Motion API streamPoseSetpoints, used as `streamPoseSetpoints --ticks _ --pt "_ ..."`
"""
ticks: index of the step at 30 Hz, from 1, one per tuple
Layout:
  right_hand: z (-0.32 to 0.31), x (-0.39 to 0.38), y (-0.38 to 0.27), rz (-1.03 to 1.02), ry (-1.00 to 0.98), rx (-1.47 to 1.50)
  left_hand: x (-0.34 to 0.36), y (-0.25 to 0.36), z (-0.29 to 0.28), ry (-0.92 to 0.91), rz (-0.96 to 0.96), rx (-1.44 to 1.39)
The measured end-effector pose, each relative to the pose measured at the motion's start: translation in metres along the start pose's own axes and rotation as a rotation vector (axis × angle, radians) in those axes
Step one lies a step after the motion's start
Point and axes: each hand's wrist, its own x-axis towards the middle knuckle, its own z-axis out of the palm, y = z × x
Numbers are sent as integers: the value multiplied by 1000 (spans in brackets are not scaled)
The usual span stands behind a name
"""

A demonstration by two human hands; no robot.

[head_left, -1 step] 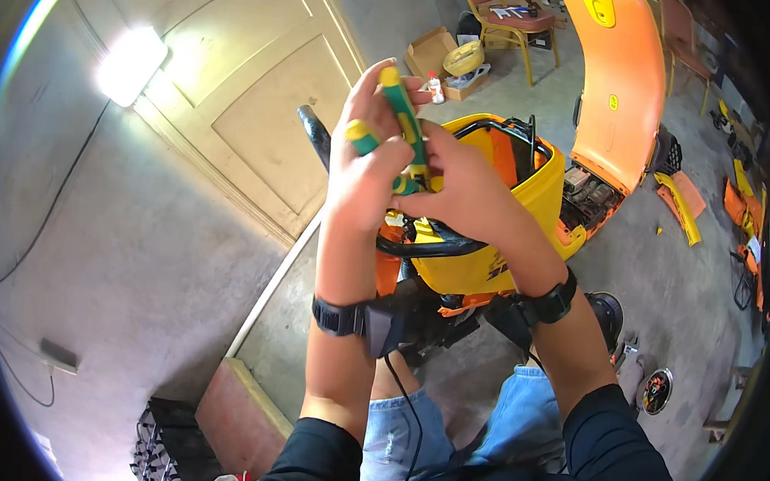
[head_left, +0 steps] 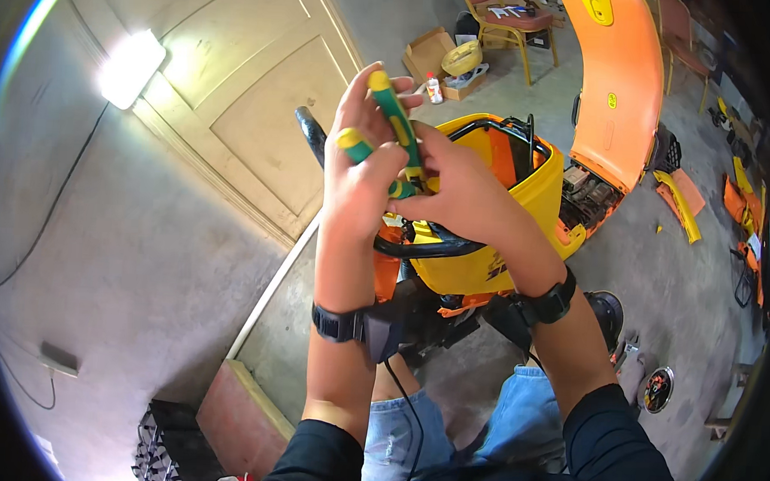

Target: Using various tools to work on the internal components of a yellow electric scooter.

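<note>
Pliers with green and yellow handles (head_left: 394, 114) rest in my left hand (head_left: 359, 175), one handle pressed under the thumb and the other lying along the raised, partly spread fingers. My right hand (head_left: 469, 188) comes in from the right, its thumb and fingers closed together at the plier jaws. Whatever those fingertips pinch there is hidden. Both hands are above a yellow scooter front basket (head_left: 461, 270) with a black tubular rim. A black handlebar grip (head_left: 313, 132) sticks up left of my left hand.
Beyond the basket stands a tall orange body panel (head_left: 619, 96) over exposed machinery. Loose yellow and orange panels (head_left: 680, 206) lie on the floor at the right. A cardboard box (head_left: 429, 53) and a chair (head_left: 519, 27) are at the back; a lit lamp (head_left: 132, 69) hangs left.
The plier handles have shifted slightly left and toward me. Both hands keep nearly the same place and grip.
</note>
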Motion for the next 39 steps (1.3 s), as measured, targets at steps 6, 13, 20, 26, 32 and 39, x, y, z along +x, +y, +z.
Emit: streamPoseSetpoints --ticks 6,13,20,26,32,39 --pt "-5 0 2 41 -260 70 -24 3 -1 151 108 185" --pt "-5 3 1 97 -254 61 -10 -5 -2 190 98 325" --pt "-12 5 -7 147 -202 -56 -5 0 2 184 155 450" --pt "-3 7 -7 186 -166 -75 -1 9 -7 120 110 338" --pt "7 0 -11 147 -54 -169 0 18 -14 59 162 339" --pt "25 -9 -11 123 153 -199 2 9 -27 -329 78 54"
